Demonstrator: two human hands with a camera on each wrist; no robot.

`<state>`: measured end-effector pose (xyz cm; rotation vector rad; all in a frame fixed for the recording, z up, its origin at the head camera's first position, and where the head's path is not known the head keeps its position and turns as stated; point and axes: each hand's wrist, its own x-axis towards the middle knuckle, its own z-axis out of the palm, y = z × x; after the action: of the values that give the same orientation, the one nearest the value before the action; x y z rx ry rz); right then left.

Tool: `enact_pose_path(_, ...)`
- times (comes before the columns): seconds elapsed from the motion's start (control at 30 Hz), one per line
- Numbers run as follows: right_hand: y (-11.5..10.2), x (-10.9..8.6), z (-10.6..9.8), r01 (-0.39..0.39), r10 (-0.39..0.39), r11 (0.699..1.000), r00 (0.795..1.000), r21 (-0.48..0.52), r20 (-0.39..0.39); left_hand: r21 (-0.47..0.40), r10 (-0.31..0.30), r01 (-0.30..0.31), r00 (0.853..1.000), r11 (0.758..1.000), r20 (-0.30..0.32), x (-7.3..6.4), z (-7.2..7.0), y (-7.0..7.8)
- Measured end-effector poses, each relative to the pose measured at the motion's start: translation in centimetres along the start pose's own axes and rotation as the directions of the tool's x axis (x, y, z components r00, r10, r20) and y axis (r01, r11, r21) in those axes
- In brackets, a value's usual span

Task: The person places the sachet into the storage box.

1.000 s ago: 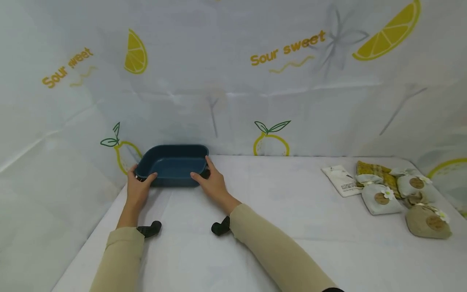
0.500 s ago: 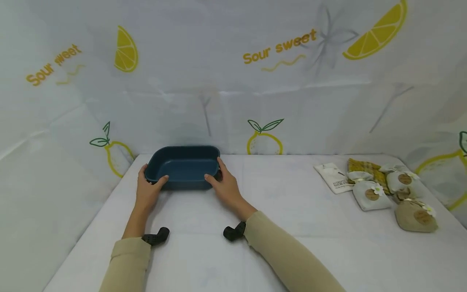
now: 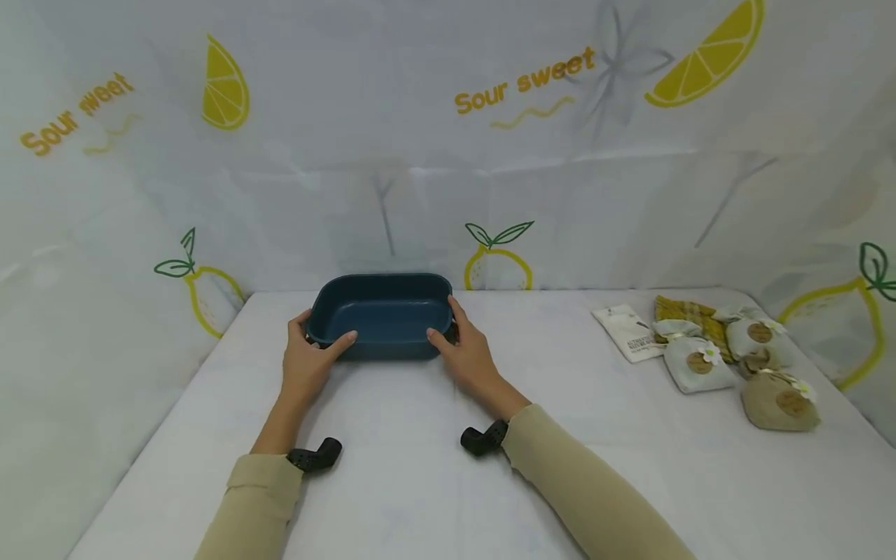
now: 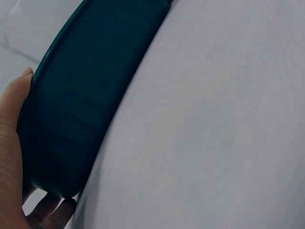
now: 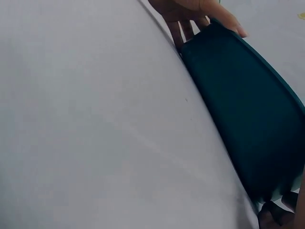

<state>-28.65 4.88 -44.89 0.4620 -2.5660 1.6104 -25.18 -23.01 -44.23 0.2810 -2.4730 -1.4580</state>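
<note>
Holding a blue dish (image 3: 381, 352) by its short ends, the left hand (image 3: 308, 363) and right hand (image 3: 472, 358) show in the head view, thumbs on the near rim; the dish is near the far edge of the table (image 3: 399, 482), open side up, long axis left to right. In the left wrist view it slants down leftward, fingers curled round the end; in the right wrist view, down rightward, gripped likewise.
</note>
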Motion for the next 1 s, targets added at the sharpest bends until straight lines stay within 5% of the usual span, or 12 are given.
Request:
enact_pose_path(0.33,1.6,-1.2,-4.6,-0.061,0.06,0.997,0.998,-0.051,-0.016,0.093,0.096,-0.101,0.994,0.99,0.059,0.1,4.3,2.0)
enact_pose_path(0.53,3.0,-1.8,-7.5,-0.085,0.083,0.994,0.996,-0.064,-0.026,0.069,0.15,-0.155,0.987,0.986,0.065,-0.1,6.9,3.5)
enact_pose_path(1.0,5.4,-3.1,-14.3,-0.146,0.143,0.982,0.989,-0.116,-0.038,-0.05,0.13,-0.127,0.99,0.991,0.06,-1.7,13.7,6.9)
